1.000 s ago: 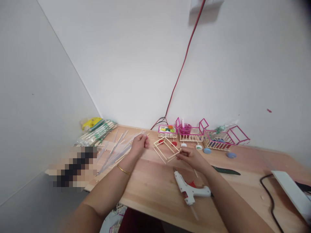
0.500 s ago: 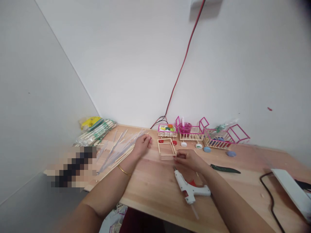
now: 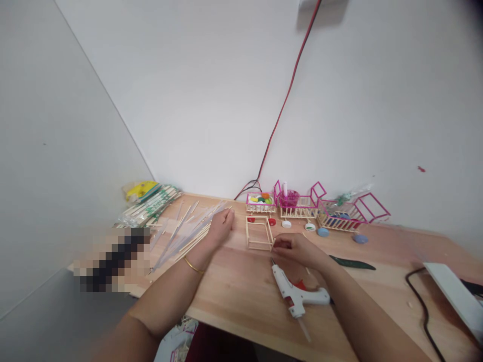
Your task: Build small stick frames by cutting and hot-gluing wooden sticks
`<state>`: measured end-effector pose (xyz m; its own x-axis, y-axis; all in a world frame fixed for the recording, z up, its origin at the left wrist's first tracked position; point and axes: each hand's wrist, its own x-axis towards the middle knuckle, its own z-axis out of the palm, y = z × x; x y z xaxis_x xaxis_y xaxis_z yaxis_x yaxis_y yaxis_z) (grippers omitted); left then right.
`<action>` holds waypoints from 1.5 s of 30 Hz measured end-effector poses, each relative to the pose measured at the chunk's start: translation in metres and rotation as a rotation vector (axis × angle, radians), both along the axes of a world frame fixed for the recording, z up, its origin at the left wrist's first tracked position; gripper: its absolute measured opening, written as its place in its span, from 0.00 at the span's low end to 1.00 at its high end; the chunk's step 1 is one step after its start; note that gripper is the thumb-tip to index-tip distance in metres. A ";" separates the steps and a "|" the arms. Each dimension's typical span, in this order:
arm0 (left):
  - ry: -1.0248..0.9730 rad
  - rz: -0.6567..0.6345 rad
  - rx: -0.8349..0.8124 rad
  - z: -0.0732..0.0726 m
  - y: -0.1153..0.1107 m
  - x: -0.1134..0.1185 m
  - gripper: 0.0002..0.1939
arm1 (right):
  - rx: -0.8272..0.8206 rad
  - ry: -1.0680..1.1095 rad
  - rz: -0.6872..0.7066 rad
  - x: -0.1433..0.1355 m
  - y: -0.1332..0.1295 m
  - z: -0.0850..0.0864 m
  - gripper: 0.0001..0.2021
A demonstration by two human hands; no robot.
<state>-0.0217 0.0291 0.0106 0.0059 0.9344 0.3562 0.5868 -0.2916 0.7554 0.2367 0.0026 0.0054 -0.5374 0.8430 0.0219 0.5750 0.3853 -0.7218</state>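
An open box frame of thin wooden sticks [image 3: 259, 248] stands on the wooden table [image 3: 234, 301]. My right hand [image 3: 292, 247] has its fingers pinched at the frame's near right corner. To the left of the frame, my left hand [image 3: 222, 224] is closed beside the loose sticks, apart from the frame; what it may hold is hidden. A white glue gun [image 3: 290, 291] lies just below my right hand, its nozzle toward the frame.
Loose sticks [image 3: 188, 234] and bagged sticks [image 3: 158, 201] lie at the left. Pink-edged stick carts [image 3: 298, 208] line the back, with coloured caps before them. A green knife-shaped object [image 3: 352, 263], a cable [image 3: 422, 301] and a white device [image 3: 453, 296] lie at the right.
The fingers of my left hand have drawn closer together. The view has shifted very slightly; my right hand stays at the frame's corner.
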 end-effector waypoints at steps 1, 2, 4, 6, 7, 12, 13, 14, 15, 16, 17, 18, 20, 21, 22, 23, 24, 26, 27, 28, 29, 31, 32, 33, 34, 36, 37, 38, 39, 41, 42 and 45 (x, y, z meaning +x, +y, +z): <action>-0.011 -0.016 0.006 -0.001 0.000 0.000 0.22 | 0.009 -0.005 -0.002 0.000 0.000 -0.001 0.07; -0.026 -0.038 0.015 -0.003 0.000 0.001 0.21 | 0.015 -0.010 -0.004 -0.001 0.001 -0.002 0.07; -0.073 -0.088 0.032 -0.007 0.002 0.002 0.19 | 0.028 -0.015 -0.002 -0.002 0.001 -0.004 0.07; -0.150 -0.125 0.032 -0.012 0.004 0.003 0.15 | 0.043 -0.012 0.002 -0.004 0.001 -0.005 0.07; -0.191 -0.135 0.019 -0.014 0.005 0.003 0.12 | 0.051 -0.010 0.005 -0.004 0.001 -0.006 0.07; -0.244 -0.151 -0.039 -0.019 0.009 0.003 0.09 | 0.097 0.004 0.022 -0.007 0.000 -0.007 0.08; -0.225 -0.140 -0.036 -0.019 0.009 0.002 0.10 | 0.099 0.006 0.025 -0.007 0.000 -0.006 0.07; -0.203 -0.123 -0.035 -0.019 0.009 0.002 0.11 | 0.099 0.008 0.029 -0.008 0.000 -0.006 0.07; -0.176 -0.108 -0.041 -0.019 0.009 0.001 0.14 | 0.096 0.011 0.033 -0.008 -0.001 -0.005 0.07; -0.148 -0.095 -0.054 -0.018 0.009 0.001 0.17 | 0.095 0.015 0.039 -0.008 -0.001 -0.004 0.07; -0.122 -0.089 -0.072 -0.017 0.008 0.002 0.20 | 0.096 0.018 0.045 -0.009 -0.002 -0.003 0.07; -0.101 -0.092 -0.092 -0.016 0.007 0.002 0.22 | 0.102 0.021 0.045 -0.009 -0.002 -0.002 0.07; -0.076 -0.116 -0.127 -0.016 0.006 0.005 0.25 | 0.131 0.021 0.034 -0.010 -0.002 0.000 0.06; -0.075 -0.131 -0.146 -0.017 0.005 0.007 0.25 | 0.155 0.022 0.027 -0.010 -0.003 0.000 0.06; -0.087 -0.142 -0.176 -0.018 0.004 0.009 0.24 | 0.182 0.024 0.022 -0.011 -0.003 0.001 0.06; -0.113 -0.152 -0.221 -0.020 0.003 0.011 0.22 | 0.210 0.027 0.022 -0.011 -0.003 0.002 0.06; -0.157 -0.162 -0.282 -0.021 0.003 0.012 0.21 | 0.236 0.030 0.028 -0.012 -0.004 0.003 0.05; -0.284 -0.203 -0.425 -0.024 0.002 0.014 0.21 | 0.279 0.032 0.044 -0.014 -0.006 0.004 0.06; -0.355 -0.234 -0.483 -0.024 0.001 0.015 0.22 | 0.296 0.031 0.054 -0.014 -0.007 0.005 0.06; -0.421 -0.267 -0.515 -0.024 0.001 0.015 0.22 | 0.314 0.027 0.065 -0.015 -0.008 0.005 0.06; -0.480 -0.298 -0.523 -0.022 0.000 0.015 0.21 | 0.331 0.020 0.079 -0.016 -0.009 0.006 0.06; -0.566 -0.325 -0.475 -0.017 -0.002 0.016 0.19 | 0.366 0.002 0.104 -0.015 -0.009 0.006 0.07; -0.586 -0.322 -0.432 -0.014 -0.003 0.017 0.18 | 0.383 -0.008 0.108 -0.014 -0.008 0.005 0.07; -0.587 -0.316 -0.383 -0.011 -0.005 0.018 0.17 | 0.399 -0.017 0.099 -0.013 -0.007 0.005 0.07; -0.578 -0.305 -0.332 -0.007 -0.007 0.019 0.17 | 0.418 -0.026 0.077 -0.011 -0.005 0.005 0.08; -0.533 -0.304 -0.246 -0.002 -0.012 0.020 0.16 | 0.474 -0.036 -0.011 -0.007 -0.002 0.005 0.08; -0.523 -0.304 -0.218 -0.001 -0.013 0.021 0.15 | 0.513 -0.031 -0.077 -0.004 -0.001 0.007 0.07; -0.516 -0.303 -0.198 0.000 -0.015 0.022 0.15 | 0.557 -0.012 -0.155 -0.002 0.000 0.009 0.06; -0.515 -0.299 -0.186 -0.001 -0.016 0.023 0.15 | 0.604 0.020 -0.237 -0.001 0.000 0.011 0.05; -0.516 -0.292 -0.183 -0.004 -0.017 0.025 0.14 | 0.696 0.103 -0.376 0.001 -0.002 0.017 0.04; -0.517 -0.291 -0.191 -0.006 -0.017 0.026 0.13 | 0.736 0.142 -0.410 0.000 -0.004 0.020 0.04; -0.515 -0.316 -0.234 -0.011 -0.020 0.033 0.13 | 0.847 0.197 -0.377 -0.005 -0.012 0.027 0.05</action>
<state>0.0113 0.0088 -0.0006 0.1763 0.9689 0.1735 0.0456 -0.1841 0.9818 0.2318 -0.0095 0.0327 -0.1542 0.6223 0.7674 0.6663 0.6390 -0.3844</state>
